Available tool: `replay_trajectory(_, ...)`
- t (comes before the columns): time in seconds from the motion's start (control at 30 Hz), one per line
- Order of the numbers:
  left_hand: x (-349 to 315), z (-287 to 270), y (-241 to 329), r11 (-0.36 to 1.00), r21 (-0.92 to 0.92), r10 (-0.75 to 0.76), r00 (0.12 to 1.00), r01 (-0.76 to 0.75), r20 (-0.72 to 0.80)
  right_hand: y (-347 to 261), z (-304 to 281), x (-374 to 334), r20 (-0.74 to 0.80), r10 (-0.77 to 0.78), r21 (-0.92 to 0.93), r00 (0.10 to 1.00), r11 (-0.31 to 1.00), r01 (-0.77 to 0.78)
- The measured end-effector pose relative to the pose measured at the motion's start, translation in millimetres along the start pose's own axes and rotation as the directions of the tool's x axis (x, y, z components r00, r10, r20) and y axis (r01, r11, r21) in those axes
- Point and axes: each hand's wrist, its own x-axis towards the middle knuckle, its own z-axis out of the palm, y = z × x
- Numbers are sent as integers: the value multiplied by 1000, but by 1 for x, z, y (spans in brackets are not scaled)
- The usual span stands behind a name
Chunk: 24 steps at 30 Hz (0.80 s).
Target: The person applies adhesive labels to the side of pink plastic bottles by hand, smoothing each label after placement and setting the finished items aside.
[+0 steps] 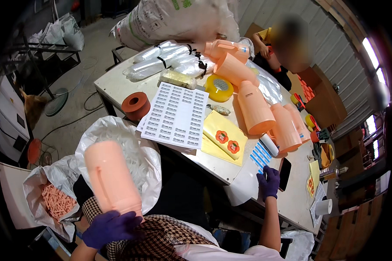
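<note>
I'm looking at a pale table (pixel 294 206) that sits slantwise in a workroom. The floor (pixel 80 104) is grey, with thin cords lying on it, and a ridged wall (pixel 274 17) is at the back. A fat white sack (pixel 174 21) stands at the far side. Another person (pixel 270 45) in a yellow top is near the wall.

By the near edge of the table, a big white bag (pixel 101 130) is full of clear, shiny plastic bits (pixel 137 167). Next to it, a smaller white bag (pixel 32 182) has lots of little peach sticks (pixel 56 201) in it. Across the table, a brown box (pixel 331 104) has orange things (pixel 307 86) inside.

The left hand (pixel 114 228), in a purple glove, grips one peach jug (pixel 112 176) by its near end, fingers curled round it. The jug is up in front of the big white bag. The right hand (pixel 270 180), purple too, is at the near end of one sheet of blue stickers (pixel 260 155). Its fingers are bent, but I can't tell if they pinch the sheet.

I count five more peach jugs (pixel 255 108) lying on the table. There's one yellow tape roll (pixel 212 88), one red-brown roll (pixel 136 105), and one black phone (pixel 285 174) beside the right hand.
</note>
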Motion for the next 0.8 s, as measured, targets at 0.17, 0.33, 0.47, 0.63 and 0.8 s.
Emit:
replay_trajectory(0.17, 8, 22, 0, 994, 94, 45, 994, -55, 104, -5, 13, 2, -66, 66, 65, 996, 996, -62)
replay_trajectory(0.33, -6, 38, -7, 969, 204, 112, 983, -141, 148, -33, 13, -1, -316, -451, -187, 834, 892, 412)
replay_trajectory(0.47, -3, 64, 7, 751, 585, 118, 934, -305, 336, -163, 15, -4, -149, -237, 390, 960, 878, 277)
replay_trajectory(0.63, -2, 55, -1, 986, 100, 138, 990, -136, -21, -351, 95, 6, 349, -643, 841, 681, 536, 76)
replay_trajectory(0.8, 2, 51, 1, 954, -291, 43, 995, -69, -95, -447, 179, 7, 661, -664, 748, 349, 624, -229)
